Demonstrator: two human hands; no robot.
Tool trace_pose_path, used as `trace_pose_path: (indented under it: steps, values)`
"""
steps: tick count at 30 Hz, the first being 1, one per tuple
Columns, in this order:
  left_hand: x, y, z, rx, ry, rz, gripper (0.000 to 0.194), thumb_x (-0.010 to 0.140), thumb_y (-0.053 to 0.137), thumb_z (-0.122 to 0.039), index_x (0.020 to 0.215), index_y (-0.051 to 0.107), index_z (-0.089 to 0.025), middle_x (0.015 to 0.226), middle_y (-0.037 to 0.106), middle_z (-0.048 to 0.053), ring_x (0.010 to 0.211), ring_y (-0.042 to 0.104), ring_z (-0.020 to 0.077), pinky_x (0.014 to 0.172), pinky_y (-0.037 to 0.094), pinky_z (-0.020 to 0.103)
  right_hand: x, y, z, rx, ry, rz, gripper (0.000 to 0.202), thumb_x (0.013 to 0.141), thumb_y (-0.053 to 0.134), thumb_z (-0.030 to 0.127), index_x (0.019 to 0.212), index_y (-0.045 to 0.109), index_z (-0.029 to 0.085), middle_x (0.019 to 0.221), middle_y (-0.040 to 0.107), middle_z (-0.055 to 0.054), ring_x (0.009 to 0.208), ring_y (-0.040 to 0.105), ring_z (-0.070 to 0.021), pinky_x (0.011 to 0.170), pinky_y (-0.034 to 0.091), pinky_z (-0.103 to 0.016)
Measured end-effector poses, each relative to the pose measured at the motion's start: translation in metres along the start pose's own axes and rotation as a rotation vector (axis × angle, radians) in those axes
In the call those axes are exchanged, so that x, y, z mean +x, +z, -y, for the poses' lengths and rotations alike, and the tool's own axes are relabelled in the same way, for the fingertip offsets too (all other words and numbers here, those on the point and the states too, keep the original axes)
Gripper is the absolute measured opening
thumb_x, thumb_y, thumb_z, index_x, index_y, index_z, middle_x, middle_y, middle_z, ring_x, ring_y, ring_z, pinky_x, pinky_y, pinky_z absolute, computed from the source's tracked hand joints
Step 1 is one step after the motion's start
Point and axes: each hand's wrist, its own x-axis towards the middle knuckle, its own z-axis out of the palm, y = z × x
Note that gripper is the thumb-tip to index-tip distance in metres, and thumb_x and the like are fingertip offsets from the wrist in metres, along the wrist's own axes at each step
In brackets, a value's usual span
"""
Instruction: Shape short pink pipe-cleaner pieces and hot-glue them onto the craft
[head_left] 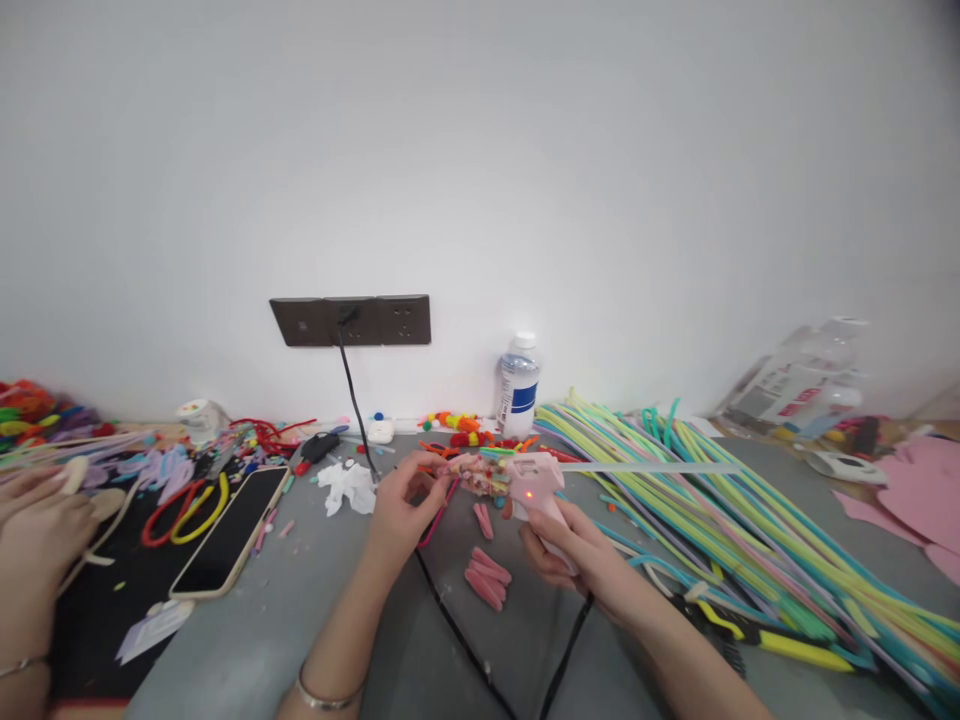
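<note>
A pink glue gun [537, 485] with a lit orange light is gripped in my right hand [562, 545], a long clear glue stick reaching out of its back to the right. My left hand [409, 500] has its fingers pinched at the left end of a small pink and multicoloured piece [480, 472], whose details are too small to tell. The gun's nozzle end is at the right side of that piece. Several folded pink pieces [487, 578] lie on the grey table [300, 640] below, between my forearms.
Fuzzy coloured stems [697, 510] and yellow-handled pliers [802, 648] spread at right. A bottle [519, 388] stands by the wall. A phone [231, 530], scissors [199, 510] and crumpled tissue [346, 487] lie left. Another person's hands [45, 520] are at far left. A black cord crosses the front.
</note>
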Motion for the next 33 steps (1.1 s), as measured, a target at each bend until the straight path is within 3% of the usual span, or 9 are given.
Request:
trace_pose_path:
  steps: [6,11,17,33]
  values:
    - [-0.0010,-0.0007,-0.0001,0.022,0.018,-0.018,0.014,0.084,0.066,-0.033,0.088,0.066,-0.019,0.085,0.067,0.003,0.056,0.062,0.0121,0.055,0.050,0.024,-0.0009,-0.0031,-0.0013,-0.022,-0.003,-0.033,0.052,0.076,0.071,0.067,0.073,0.047,0.022,0.047,0.036,0.011,0.038,0.018,-0.0039,0.037,0.015,-0.021]
    - [-0.0019,-0.0027,0.0041,0.035,0.037,-0.018,0.015,0.086,0.065,-0.033,0.090,0.067,-0.019,0.082,0.067,0.003,0.056,0.062,0.0129,0.055,0.049,0.024,-0.0024,-0.0043,0.0021,-0.044,0.005,-0.063,0.050,0.076,0.071,0.067,0.080,0.050,0.021,0.047,0.035,0.011,0.039,0.019,-0.0050,0.038,0.014,-0.022]
    - [-0.0014,-0.0025,0.0041,0.048,0.051,-0.010,0.014,0.086,0.065,-0.031,0.091,0.066,-0.019,0.084,0.068,0.004,0.057,0.063,0.0124,0.057,0.050,0.023,-0.0018,-0.0060,-0.0006,-0.051,-0.005,-0.034,0.051,0.079,0.069,0.067,0.077,0.045,0.021,0.046,0.034,0.012,0.038,0.017,-0.0035,0.037,0.015,-0.020]
    - [-0.0015,-0.0050,0.0029,0.092,0.075,-0.002,0.009,0.086,0.063,-0.027,0.091,0.065,-0.019,0.081,0.067,0.002,0.058,0.064,0.0127,0.058,0.049,0.023,-0.0038,-0.0077,0.0021,-0.097,-0.016,-0.123,0.052,0.077,0.070,0.067,0.080,0.050,0.020,0.049,0.036,0.011,0.042,0.019,-0.0046,0.037,0.016,-0.019]
